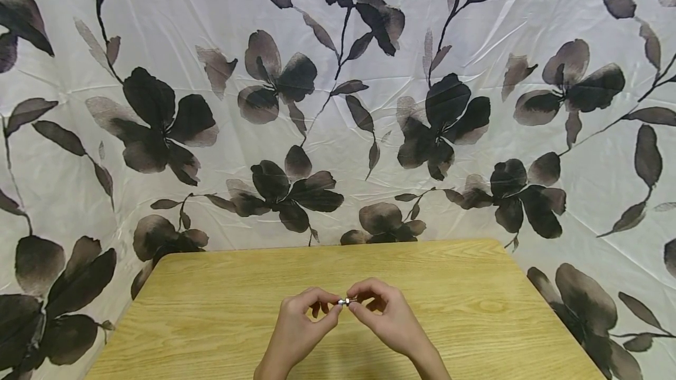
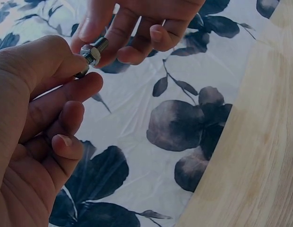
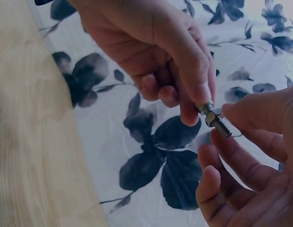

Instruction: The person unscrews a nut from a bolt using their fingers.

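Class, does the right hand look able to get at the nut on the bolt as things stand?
Probably yes: the right hand has its fingertips about the nut, and the left hand pinches the bolt farther along, leaving the way free.

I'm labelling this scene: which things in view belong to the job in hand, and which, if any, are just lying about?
In the job:
bolt, pinched by the left hand
hex nut, on the bolt, at the fingertips of the right hand

Just surroundings:
wood-grain table
floral cloth behind it
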### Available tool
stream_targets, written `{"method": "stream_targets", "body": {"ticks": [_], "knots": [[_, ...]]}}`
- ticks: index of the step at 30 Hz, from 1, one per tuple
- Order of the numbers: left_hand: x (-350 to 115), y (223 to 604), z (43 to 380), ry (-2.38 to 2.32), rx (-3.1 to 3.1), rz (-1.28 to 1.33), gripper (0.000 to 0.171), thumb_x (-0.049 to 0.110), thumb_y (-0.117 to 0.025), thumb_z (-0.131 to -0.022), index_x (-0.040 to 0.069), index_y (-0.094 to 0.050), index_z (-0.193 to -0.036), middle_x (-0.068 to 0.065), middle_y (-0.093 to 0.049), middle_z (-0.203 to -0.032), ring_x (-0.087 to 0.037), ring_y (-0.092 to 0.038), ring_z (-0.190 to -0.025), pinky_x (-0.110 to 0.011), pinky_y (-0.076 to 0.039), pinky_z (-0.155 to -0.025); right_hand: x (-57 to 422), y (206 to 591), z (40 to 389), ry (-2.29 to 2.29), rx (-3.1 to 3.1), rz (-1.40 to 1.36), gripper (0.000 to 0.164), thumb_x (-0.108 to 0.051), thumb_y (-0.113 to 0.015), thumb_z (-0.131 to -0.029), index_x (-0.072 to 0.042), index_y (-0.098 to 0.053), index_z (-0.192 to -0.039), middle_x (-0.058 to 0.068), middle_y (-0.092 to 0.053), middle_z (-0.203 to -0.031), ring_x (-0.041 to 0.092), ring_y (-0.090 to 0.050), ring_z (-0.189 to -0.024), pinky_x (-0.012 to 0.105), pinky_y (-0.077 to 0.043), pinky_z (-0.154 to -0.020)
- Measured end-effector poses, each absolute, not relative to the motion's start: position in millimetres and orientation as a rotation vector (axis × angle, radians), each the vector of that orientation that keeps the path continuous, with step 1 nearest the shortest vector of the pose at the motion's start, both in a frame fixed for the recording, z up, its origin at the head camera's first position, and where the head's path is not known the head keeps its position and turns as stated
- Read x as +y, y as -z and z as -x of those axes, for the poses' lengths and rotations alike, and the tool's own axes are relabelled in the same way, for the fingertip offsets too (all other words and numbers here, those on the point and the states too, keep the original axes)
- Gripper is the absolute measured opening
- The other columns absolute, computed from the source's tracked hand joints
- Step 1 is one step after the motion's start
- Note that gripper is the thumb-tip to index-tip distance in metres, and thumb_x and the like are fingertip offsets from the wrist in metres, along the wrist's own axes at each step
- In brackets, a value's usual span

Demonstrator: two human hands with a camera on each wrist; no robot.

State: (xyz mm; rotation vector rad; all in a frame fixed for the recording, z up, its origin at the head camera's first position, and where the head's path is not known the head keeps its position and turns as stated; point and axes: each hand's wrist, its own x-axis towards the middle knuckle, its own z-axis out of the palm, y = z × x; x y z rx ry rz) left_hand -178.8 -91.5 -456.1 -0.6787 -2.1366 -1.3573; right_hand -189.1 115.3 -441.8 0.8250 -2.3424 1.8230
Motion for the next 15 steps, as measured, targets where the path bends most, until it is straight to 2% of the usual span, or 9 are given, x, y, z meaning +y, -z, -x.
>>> {"method": "stream_targets", "body": {"ticks": [3,6,10,15], "knots": [[-91.4,456.1,179.3,1.348,-2.125,0.686,0.027,0.001,-0.084,-0.082,0.026,-0.077,-0.093,0.014,-0.072,-0.081,0.001,-0.054,-0.067,-0.027,-0.050,-0.055,115.1,440.7,189.1,-1.824,-2.361,-0.771,0.021,-0.018,-0.070,-0.099,-0.009,-0.071,-0.118,0.017,-0.071,-0.110,0.009,-0.065,-0.094,0.028,-0.057,-0.075],[-91.4,455.7,179.1,1.350,-2.119,0.687,0.026,0.002,-0.084,-0.082,0.026,-0.077,-0.092,0.014,-0.073,-0.081,-0.002,-0.055,-0.065,-0.028,-0.050,-0.055,115.0,439.1,189.2,-1.819,-2.415,-0.698,0.025,-0.022,-0.068,-0.100,-0.010,-0.071,-0.122,0.013,-0.072,-0.110,0.008,-0.066,-0.094,0.026,-0.056,-0.075],[-91.2,455.3,177.7,1.360,-2.114,0.698,0.024,0.004,-0.083,-0.084,0.025,-0.077,-0.093,0.012,-0.073,-0.082,-0.006,-0.057,-0.065,-0.028,-0.050,-0.055,116.2,437.4,189.3,-1.807,-2.497,-0.664,0.023,-0.029,-0.066,-0.102,-0.013,-0.076,-0.114,0.007,-0.076,-0.102,0.009,-0.068,-0.087,0.026,-0.056,-0.072],[-91.1,454.9,177.2,1.364,-2.112,0.708,0.023,0.004,-0.083,-0.084,0.025,-0.078,-0.094,0.011,-0.073,-0.082,-0.002,-0.055,-0.066,-0.028,-0.050,-0.055,117.4,436.8,189.2,-1.802,-2.524,-0.705,0.021,-0.031,-0.066,-0.102,-0.015,-0.078,-0.107,0.008,-0.076,-0.097,0.010,-0.068,-0.082,0.027,-0.056,-0.070]]}}
